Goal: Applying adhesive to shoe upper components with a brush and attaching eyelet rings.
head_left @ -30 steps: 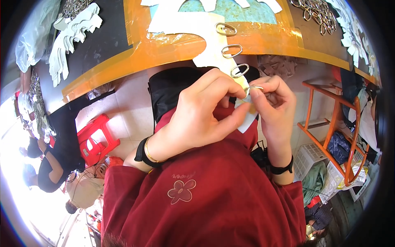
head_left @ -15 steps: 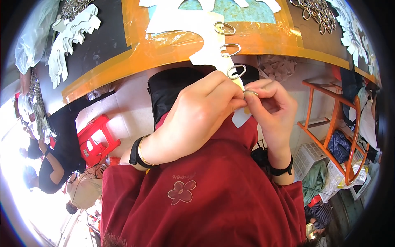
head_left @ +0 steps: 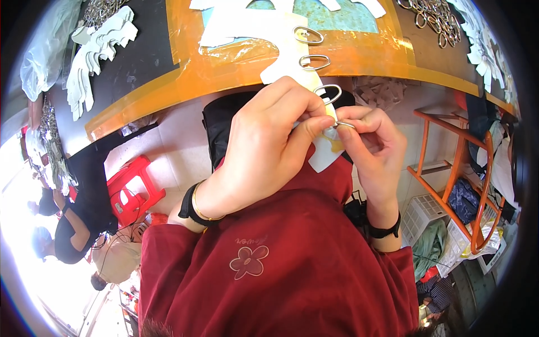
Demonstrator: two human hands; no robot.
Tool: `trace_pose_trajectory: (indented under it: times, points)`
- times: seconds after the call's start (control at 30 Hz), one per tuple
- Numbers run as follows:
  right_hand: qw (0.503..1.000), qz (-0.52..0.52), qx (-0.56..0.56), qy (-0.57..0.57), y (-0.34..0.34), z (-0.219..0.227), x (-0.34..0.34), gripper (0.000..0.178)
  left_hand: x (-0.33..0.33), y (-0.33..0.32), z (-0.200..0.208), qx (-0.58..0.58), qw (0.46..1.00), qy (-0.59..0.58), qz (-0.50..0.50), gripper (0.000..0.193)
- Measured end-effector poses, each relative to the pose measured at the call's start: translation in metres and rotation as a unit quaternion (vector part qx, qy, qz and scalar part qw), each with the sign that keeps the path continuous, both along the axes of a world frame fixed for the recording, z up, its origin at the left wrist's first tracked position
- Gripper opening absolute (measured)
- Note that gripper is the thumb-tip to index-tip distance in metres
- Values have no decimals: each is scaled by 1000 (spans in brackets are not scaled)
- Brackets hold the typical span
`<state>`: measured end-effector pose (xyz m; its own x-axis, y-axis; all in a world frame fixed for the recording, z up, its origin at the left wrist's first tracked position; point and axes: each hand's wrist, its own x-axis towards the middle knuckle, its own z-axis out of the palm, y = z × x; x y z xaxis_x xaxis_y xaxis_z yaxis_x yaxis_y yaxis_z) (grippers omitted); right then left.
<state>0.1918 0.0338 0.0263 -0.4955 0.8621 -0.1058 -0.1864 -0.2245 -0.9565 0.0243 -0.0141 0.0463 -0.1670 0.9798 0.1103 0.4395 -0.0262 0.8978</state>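
Both hands' fingers (head_left: 314, 126) pinch a silver oval metal ring (head_left: 343, 124) at the white flat cutout (head_left: 325, 154); ring could slip free between them.

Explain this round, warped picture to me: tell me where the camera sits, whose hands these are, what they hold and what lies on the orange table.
The camera is a wide fisheye lens worn on a person's head, looking down, so straight edges bend and the picture's left is the person's left. No machine is here: two bare hands in red sleeves do the work. The left hand and the right hand meet over a white flat cutout; the right fingers pinch a metal ring at its edge. The cutout runs up onto the orange table and already carries three oval rings. On the table lie a stack of white cutouts at the left and a pile of loose metal rings at the top right. Below the table are a red stool and an orange frame.
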Motion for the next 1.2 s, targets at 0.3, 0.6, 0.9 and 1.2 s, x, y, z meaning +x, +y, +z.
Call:
trace_pose_trajectory:
  times: [0.3,0.6,0.9,1.2]
  points:
    - [999,26,-12,-18,5,0,2,8,5,4,-5,41,996,77,36,11]
    - [998,28,50,-2,4,-3,4,12,8,-1,0,1,997,46,56,15]
    - [999,-15,20,42,3,-9,3,35,-3,9,1,37,989,135,-48,30]
    - [1000,-24,-8,4,6,-8,-3,36,0,15,-3,69,990,123,-24,21]
